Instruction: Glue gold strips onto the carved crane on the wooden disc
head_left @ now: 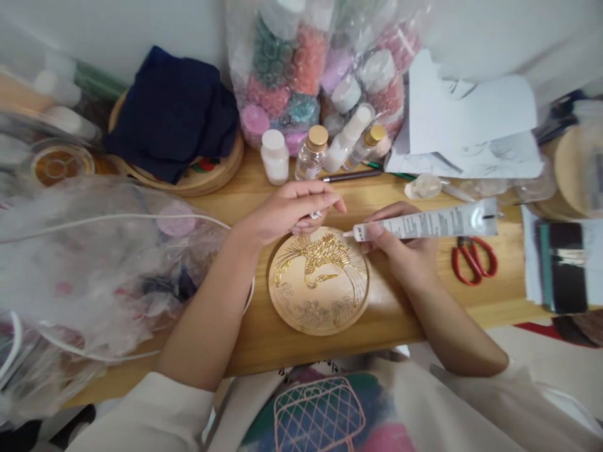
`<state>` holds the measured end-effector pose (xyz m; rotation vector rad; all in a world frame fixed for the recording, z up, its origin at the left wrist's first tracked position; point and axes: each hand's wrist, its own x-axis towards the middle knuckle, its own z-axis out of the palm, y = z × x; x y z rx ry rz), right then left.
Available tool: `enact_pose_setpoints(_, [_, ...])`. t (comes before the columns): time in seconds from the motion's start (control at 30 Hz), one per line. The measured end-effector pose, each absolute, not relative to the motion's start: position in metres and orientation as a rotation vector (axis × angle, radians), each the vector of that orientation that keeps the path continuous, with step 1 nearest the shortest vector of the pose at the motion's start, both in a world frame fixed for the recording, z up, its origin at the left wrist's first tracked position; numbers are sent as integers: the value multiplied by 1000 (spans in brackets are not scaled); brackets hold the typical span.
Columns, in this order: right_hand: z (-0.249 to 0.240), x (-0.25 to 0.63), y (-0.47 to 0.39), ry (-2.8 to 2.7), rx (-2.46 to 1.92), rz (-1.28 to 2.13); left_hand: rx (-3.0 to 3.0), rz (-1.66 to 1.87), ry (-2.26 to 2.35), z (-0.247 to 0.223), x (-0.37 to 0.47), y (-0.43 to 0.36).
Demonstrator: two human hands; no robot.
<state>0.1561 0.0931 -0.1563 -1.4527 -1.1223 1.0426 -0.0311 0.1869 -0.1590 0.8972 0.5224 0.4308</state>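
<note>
A round wooden plaque (294, 307) lies flat on the table, bearing a line drawing of a long-necked bird with waves below. Raised gold lines cover much of the bird. Held sideways in my right hand (400, 245) is a long white squeeze tube (428, 224) with printed text. Its thin nozzle points left, over the plaque's upper right edge. My left hand (299, 210) is curled above the plaque's top edge, closed around a small white thing (315, 215); most of that is hidden by the fingers.
Small bottles (274, 157), a dark pen (351, 176) and bulging plastic bags (287, 75) line the back. Red-handled scissors (475, 260) and a phone (568, 267) lie right. Navy cloth (174, 113) covers a round wooden box. Crumpled plastic (103, 251) and a white cable (188, 216) fill the left.
</note>
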Motion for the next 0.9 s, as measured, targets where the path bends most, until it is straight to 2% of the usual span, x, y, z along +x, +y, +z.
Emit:
enact_pose_setpoints(0.23, [-146, 164, 106, -836, -1142, 1325, 879, 462, 498, -159, -30, 185])
enact_pose_setpoints(0.6, [-135, 177, 97, -861, -1043, 1330, 1021, 542, 542, -166, -29, 185])
enact_pose_setpoints(0.9, [-100, 173, 75, -791, -837, 1375, 1095, 834, 642, -103, -11, 130])
